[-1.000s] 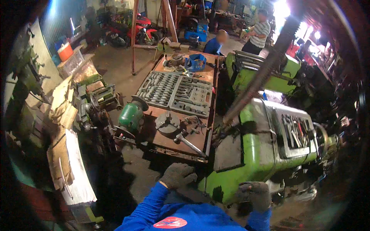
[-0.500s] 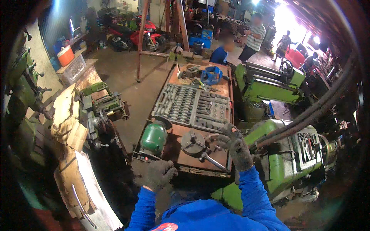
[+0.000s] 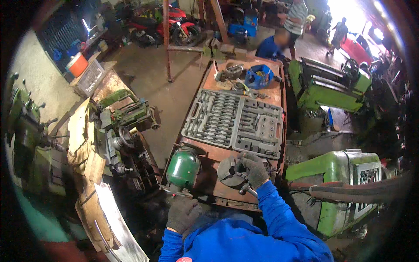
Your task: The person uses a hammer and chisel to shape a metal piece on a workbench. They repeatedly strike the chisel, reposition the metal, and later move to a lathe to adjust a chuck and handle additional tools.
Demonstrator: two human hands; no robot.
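Observation:
A grey three-jaw lathe chuck lies on the near part of the reddish-brown bench top. Over its right side, my gloved right hand bends its fingers against the chuck. Just below this hand, a bright metal bar handle slants beside the chuck. My gloved left hand is lower, near the bench's front edge, with fingers loosely curled and nothing seen in them. Close beyond it stands a green bench grinder. The undersides of both hands are hidden.
An open grey tool case full of metal pieces lies beyond the chuck. A blue container stands at the bench's far end. Green machines flank the right side; cardboard and machinery are left. A person in blue is beyond the bench.
My right hand has moved left and down onto the chuck's right side. My left hand has come closer to my body. The view has shifted, so the bench appears farther right.

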